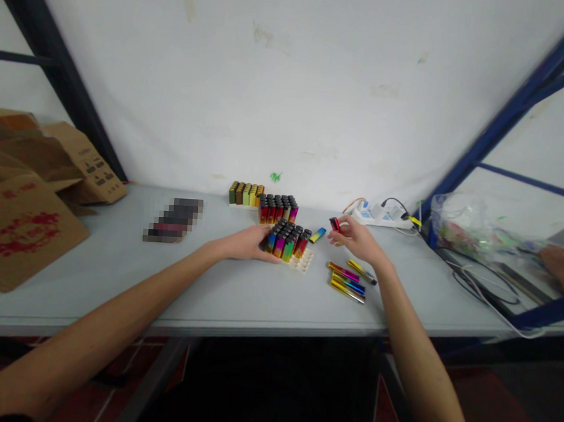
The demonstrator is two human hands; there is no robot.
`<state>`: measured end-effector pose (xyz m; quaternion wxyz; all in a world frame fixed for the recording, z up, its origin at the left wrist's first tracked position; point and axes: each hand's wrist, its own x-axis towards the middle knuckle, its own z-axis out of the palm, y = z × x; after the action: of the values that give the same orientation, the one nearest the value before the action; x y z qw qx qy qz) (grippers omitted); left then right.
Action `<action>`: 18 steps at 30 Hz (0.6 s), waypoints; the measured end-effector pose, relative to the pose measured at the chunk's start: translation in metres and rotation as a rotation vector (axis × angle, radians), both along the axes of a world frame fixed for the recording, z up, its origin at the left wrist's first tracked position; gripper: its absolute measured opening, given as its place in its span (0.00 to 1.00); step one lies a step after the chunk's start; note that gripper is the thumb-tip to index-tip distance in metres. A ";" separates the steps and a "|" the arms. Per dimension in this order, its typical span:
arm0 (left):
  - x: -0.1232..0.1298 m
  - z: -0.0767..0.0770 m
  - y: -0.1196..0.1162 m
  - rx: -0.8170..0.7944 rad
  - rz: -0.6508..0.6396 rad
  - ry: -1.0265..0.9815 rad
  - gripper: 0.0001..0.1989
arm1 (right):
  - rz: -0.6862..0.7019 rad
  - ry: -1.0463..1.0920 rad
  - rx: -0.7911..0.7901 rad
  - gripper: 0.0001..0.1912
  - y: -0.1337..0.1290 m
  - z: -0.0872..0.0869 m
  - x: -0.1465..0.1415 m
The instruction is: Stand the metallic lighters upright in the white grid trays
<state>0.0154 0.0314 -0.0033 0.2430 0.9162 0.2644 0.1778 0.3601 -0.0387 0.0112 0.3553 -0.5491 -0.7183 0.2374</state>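
Note:
Around the left side of a block of colourful lighters [284, 242] curves my left hand [251, 243], its thumb along the near edge. These lighters stand upright in a white holed tray [304, 262], whose right end shows unfilled holes. My right hand [356, 240] pinches a red lighter [335, 225] with a dark end, raised to the right of the tray. A blue-and-yellow lighter [317, 235] lies between the tray and that hand. Below my right hand, several shiny lighters [347, 284] in yellow, pink and blue lie loose on the table.
Behind the tray stand a block of red lighters [277, 209] and a row of green and yellow ones [246, 194]. A power strip [382, 216] with cables sits against the wall. Cardboard boxes [27, 233] are at left; another person's hand [563, 266] shows at far right.

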 end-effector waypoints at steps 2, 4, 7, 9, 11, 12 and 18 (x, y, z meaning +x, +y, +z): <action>0.000 0.000 0.000 -0.001 -0.009 -0.003 0.40 | -0.095 -0.234 0.063 0.09 0.003 -0.003 0.006; 0.000 0.001 -0.001 0.000 -0.004 0.003 0.39 | -0.143 -0.440 0.095 0.06 0.006 -0.008 0.012; 0.001 0.002 -0.001 -0.001 0.003 0.013 0.39 | -0.121 -0.581 0.136 0.12 0.008 -0.017 0.015; 0.001 0.002 -0.001 -0.007 -0.015 0.002 0.39 | -0.091 -0.591 0.207 0.19 0.009 -0.022 0.008; 0.001 0.003 -0.002 -0.016 -0.028 -0.014 0.39 | -0.034 -0.600 0.273 0.26 0.009 -0.026 -0.003; 0.001 0.003 -0.002 -0.017 -0.028 -0.019 0.39 | 0.003 -0.617 0.282 0.28 0.010 -0.026 -0.011; 0.001 0.004 -0.003 -0.035 -0.028 -0.031 0.38 | 0.029 -0.742 0.200 0.18 0.008 -0.021 -0.035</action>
<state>0.0161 0.0281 0.0008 0.2654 0.9126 0.2506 0.1841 0.3255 -0.0304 -0.0099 0.1197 -0.5503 -0.8252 -0.0435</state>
